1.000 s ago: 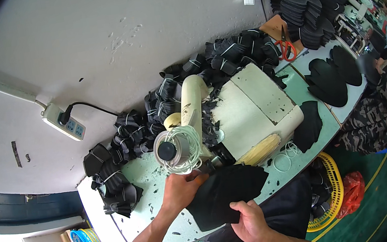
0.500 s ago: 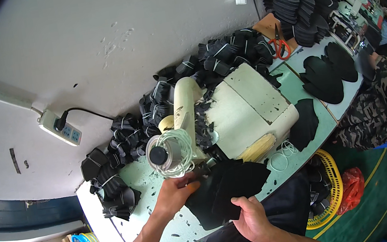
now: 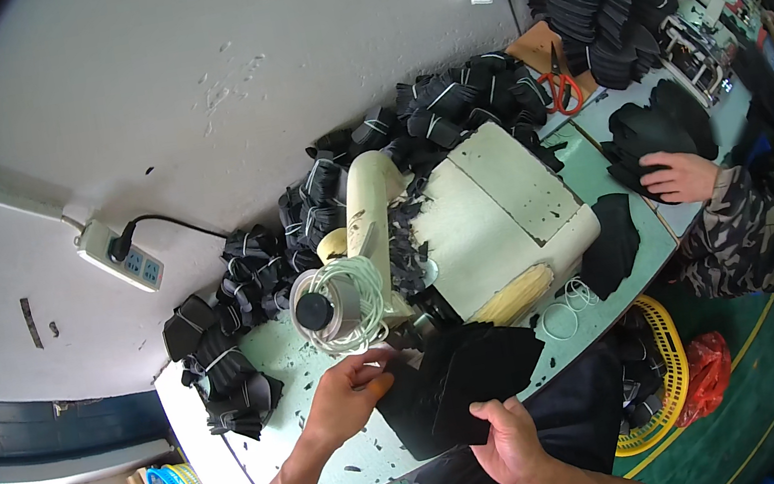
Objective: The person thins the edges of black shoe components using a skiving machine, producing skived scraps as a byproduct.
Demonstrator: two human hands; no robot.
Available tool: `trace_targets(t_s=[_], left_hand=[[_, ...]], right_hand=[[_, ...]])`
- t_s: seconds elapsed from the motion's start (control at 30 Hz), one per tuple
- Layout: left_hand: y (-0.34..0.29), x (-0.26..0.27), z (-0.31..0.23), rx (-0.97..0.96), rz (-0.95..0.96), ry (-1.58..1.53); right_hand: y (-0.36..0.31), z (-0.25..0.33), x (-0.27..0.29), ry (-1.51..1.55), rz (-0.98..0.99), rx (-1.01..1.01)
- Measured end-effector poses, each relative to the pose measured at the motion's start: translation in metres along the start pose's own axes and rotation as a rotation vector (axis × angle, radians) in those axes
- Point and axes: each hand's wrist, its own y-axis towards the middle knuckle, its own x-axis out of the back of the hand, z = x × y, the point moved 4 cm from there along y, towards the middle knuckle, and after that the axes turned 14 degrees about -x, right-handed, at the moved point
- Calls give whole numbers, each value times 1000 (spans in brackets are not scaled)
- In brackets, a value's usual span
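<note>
Several overlapping black sheet pieces [image 3: 456, 388], like fabric or thin foam, lie at the front of a cream-coloured machine [image 3: 491, 195]. My right hand [image 3: 510, 443] pinches their near right edge, thumb on top and fingers curled beneath. At their upper left edge my left hand [image 3: 346, 400] is closed, its thumb overlapping the black material; its fingertips are partly hidden. Just above the left hand is the machine's round spool part [image 3: 317, 311], wound with white cord. The pieces cover the spot where they meet the machine.
Bundles of tied black pieces [image 3: 318, 187] line the wall behind the machine. Red-handled scissors [image 3: 562, 93] lie at the back right. A co-worker's hand [image 3: 681, 177] rests on black pieces at right. Below the table edge stands a yellow basket [image 3: 675, 368]. Dark scraps litter the tabletop [image 3: 299, 357].
My left hand has shifted slightly, its fingers lifting a little at the pieces' edge. The black pieces have barely moved. A co-worker's camouflage sleeve and hand have reached onto the pieces at right.
</note>
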Motion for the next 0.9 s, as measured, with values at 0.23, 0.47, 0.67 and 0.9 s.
trace_targets(t_s=[0.23, 0.47, 0.67, 0.9], left_hand=[[15, -5, -4, 93, -133, 103], [10, -18, 5, 42, -186, 4], [-14, -37, -17, -79, -166, -20], [-102, -87, -83, -1148, -138, 613]], right_hand=[[-4, -18, -6, 111, 4, -82], [3, -10, 2, 22, -119, 11], [-4, 11, 3, -95, -121, -18], [-10, 1, -11, -292, 229, -507]])
